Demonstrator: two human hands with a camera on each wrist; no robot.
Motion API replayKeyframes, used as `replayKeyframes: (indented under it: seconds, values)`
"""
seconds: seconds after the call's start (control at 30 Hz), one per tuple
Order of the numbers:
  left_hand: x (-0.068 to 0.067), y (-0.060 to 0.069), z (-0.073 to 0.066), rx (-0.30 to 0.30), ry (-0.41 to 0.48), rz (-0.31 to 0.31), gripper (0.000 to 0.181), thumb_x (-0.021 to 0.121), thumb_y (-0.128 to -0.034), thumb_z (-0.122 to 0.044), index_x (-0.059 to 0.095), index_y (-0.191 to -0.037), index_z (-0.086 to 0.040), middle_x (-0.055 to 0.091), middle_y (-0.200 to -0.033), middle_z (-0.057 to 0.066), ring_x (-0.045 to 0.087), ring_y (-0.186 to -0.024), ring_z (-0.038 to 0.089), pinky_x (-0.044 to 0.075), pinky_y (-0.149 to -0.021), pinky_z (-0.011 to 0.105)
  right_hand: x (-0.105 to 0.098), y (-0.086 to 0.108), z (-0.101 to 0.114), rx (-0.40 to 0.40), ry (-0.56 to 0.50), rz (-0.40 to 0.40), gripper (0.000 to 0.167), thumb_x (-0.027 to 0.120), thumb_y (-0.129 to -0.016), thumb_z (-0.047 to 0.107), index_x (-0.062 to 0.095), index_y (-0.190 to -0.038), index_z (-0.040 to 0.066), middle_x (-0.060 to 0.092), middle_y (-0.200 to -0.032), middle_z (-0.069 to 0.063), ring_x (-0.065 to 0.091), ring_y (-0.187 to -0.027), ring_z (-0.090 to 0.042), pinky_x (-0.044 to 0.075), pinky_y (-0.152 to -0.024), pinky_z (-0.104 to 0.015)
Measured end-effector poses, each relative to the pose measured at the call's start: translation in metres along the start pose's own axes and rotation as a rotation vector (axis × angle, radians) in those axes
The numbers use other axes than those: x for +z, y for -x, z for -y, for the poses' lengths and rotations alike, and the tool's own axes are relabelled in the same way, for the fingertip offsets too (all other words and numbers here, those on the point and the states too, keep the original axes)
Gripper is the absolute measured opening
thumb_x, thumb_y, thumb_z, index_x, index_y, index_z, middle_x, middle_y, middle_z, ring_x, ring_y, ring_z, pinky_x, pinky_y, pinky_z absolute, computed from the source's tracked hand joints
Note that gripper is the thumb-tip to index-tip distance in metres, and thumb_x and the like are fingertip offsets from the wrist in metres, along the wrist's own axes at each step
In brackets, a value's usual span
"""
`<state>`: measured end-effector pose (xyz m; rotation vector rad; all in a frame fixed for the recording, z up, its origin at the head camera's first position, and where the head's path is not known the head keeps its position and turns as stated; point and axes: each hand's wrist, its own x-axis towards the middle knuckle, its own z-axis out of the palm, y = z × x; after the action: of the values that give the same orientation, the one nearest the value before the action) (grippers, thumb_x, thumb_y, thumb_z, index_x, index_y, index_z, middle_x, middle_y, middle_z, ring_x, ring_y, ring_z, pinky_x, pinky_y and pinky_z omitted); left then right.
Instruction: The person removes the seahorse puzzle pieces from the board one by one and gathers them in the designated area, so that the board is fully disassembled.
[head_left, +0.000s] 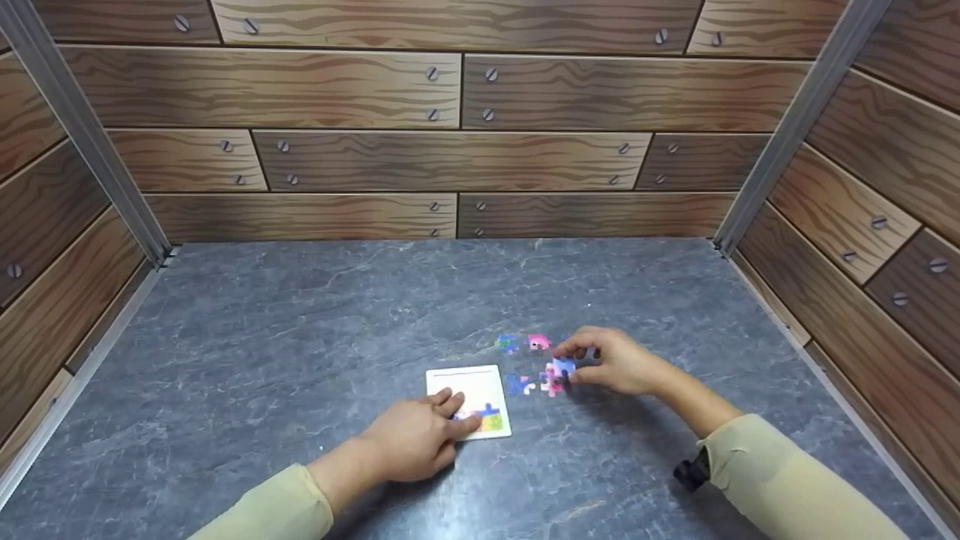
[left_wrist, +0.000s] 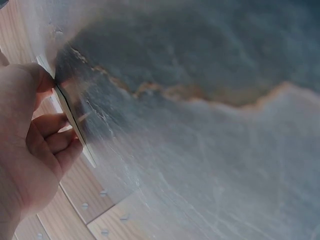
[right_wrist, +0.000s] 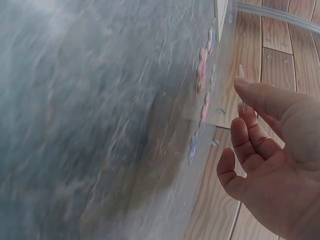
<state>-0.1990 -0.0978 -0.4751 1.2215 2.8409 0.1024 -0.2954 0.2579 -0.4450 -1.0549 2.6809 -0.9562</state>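
Observation:
A white puzzle tray (head_left: 472,380) lies flat on the table, with joined colourful puzzle pieces (head_left: 491,421) along its near edge. My left hand (head_left: 416,435) rests on the tray's near left part, its index finger touching the joined pieces and covering some of them. Just right of the tray, my right hand (head_left: 619,362) pinches a blue and pink puzzle piece (head_left: 562,366) between thumb and fingers. In the right wrist view this puzzle piece (right_wrist: 242,72) appears edge-on, raised off the table. Under it lies a pink puzzle piece (head_left: 551,385).
Other loose pieces lie right of the tray: a green-blue piece (head_left: 508,343), a pink piece (head_left: 538,342) and a blue-white piece (head_left: 517,385). Another blue one is partly hidden behind my right fingers. Wood-patterned walls (head_left: 360,161) enclose the grey marbled table (head_left: 300,315).

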Motion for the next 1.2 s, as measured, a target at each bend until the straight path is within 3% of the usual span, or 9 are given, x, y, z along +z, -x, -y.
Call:
replayKeyframes:
  seconds: [0.43,0.7,1.0,1.2]
  values:
    - [-0.001,0.000,0.001,0.005,0.015,0.003,0.052,0.057,-0.1035,-0.026,0.058,-0.155,-0.026,0.053,-0.156,0.019,0.054,-0.142,0.036,0.052,-0.109,0.047,-0.011,0.017,-0.013,0.016,-0.004,-0.026,0.031,0.083,-0.089,0.005,0.078,-0.120,0.006,0.074,-0.114,-0.006,0.066,-0.101,-0.024,0.054,-0.085,-0.042]
    - [-0.001,0.000,0.001,0.009,0.013,0.004,0.052,0.056,-0.1037,-0.026,0.058,-0.155,-0.026,0.053,-0.156,0.020,0.053,-0.143,0.037,0.051,-0.110,0.046,-0.012,0.020,-0.019,0.037,-0.005,-0.007,0.030,0.084,-0.090,0.005,0.077,-0.119,0.007,0.074,-0.115,-0.006,0.065,-0.103,-0.023,0.053,-0.086,-0.042]
    - [0.000,0.000,0.001,0.008,0.010,-0.007,0.051,0.057,-0.1034,-0.026,0.059,-0.155,-0.026,0.054,-0.155,0.020,0.054,-0.142,0.036,0.052,-0.109,0.046,-0.007,0.023,-0.021,0.092,0.000,0.023,0.032,0.085,-0.089,0.008,0.077,-0.120,0.009,0.074,-0.117,-0.004,0.065,-0.110,-0.023,0.053,-0.098,-0.048]
    - [-0.001,0.001,0.000,0.005,0.015,-0.001,0.051,0.056,-0.1038,-0.025,0.058,-0.155,-0.026,0.053,-0.156,0.019,0.054,-0.143,0.036,0.052,-0.108,0.047,-0.004,0.023,-0.024,0.081,-0.065,0.052,0.032,0.084,-0.089,0.006,0.076,-0.120,0.005,0.073,-0.117,-0.008,0.066,-0.111,-0.025,0.054,-0.100,-0.046]
